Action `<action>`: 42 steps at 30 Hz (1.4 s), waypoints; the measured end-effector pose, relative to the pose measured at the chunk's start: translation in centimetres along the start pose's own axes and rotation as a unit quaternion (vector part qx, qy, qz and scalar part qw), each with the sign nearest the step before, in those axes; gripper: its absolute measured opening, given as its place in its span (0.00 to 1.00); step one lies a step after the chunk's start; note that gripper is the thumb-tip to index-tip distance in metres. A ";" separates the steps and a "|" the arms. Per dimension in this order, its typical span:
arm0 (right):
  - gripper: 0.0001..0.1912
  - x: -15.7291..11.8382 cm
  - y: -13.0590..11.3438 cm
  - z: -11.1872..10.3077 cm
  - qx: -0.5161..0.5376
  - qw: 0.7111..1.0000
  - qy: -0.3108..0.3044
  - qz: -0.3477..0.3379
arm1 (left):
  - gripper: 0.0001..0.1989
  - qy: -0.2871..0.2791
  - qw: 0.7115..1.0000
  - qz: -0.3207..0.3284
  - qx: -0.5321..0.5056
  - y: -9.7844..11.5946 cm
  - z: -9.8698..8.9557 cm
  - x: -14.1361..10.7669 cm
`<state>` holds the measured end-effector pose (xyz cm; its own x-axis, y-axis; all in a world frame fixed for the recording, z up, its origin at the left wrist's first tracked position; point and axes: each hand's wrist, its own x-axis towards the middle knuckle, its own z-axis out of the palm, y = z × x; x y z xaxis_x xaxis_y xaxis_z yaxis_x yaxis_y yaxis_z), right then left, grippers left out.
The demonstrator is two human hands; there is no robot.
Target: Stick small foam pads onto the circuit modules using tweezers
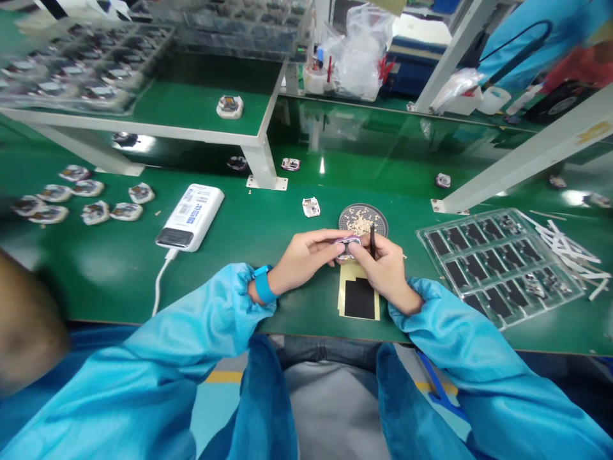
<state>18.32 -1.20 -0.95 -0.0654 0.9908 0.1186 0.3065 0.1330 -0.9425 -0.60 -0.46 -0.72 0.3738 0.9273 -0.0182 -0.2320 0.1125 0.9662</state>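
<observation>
Both hands hold a small white device housing (347, 248) with a purple edge, just above the table's front. My left hand (306, 257) grips its left side with thumb and fingers closed. On its right side, my right hand (387, 268) presses with the thumb. A pair of black tweezers (372, 239) stands upright between my right fingers. Beneath the hands lies a yellow backing sheet (342, 291) with a black rectangular pad (360, 298) on it. Right behind the hands is a round grey dish (382, 220) of small beige pieces, partly covered by my right hand.
A white power bank (191, 217) with a cable lies left, near several similar housings (87, 187). A clear tray (443, 265) of black parts and white strips (562, 246) lie right. A raised shelf (191, 83) holds trays; a slanted post (517, 153) stands right. Another person (29, 319) is at left.
</observation>
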 end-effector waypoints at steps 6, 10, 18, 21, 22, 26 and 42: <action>0.13 0.3 0.6 0.5 0.035 0.999 0.015 -0.005 | 0.16 0.055 0.998 0.005 0.040 -1.1 0.4 0.0; 0.15 0.6 0.5 0.8 0.070 0.997 0.008 -0.008 | 0.12 0.084 0.985 0.046 0.142 -1.7 0.5 -0.3; 0.16 1.0 0.7 1.1 0.047 0.998 0.030 0.019 | 0.07 0.096 0.969 0.097 0.204 -1.8 1.1 -0.2; 0.18 1.1 0.8 1.4 0.072 0.997 0.034 0.020 | 0.06 0.121 0.966 0.115 0.197 -2.1 1.5 0.0; 0.18 1.2 0.8 1.5 0.075 0.996 0.036 0.016 | 0.06 0.128 0.964 0.121 0.198 -2.1 1.6 0.0; 0.17 1.4 0.9 1.8 0.059 0.997 0.047 -0.005 | 0.06 0.141 0.957 0.133 0.215 -2.3 1.6 0.1; 0.07 3.0 0.9 -1.8 -0.120 0.946 -0.069 -0.292 | 0.05 0.109 0.917 0.139 0.358 -1.3 0.4 0.0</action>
<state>20.14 1.89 -0.83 -0.4084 0.7365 0.5393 0.3864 0.6747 -0.6288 0.06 -0.76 -1.92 0.1827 0.9426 0.2794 0.3879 -0.3303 0.8605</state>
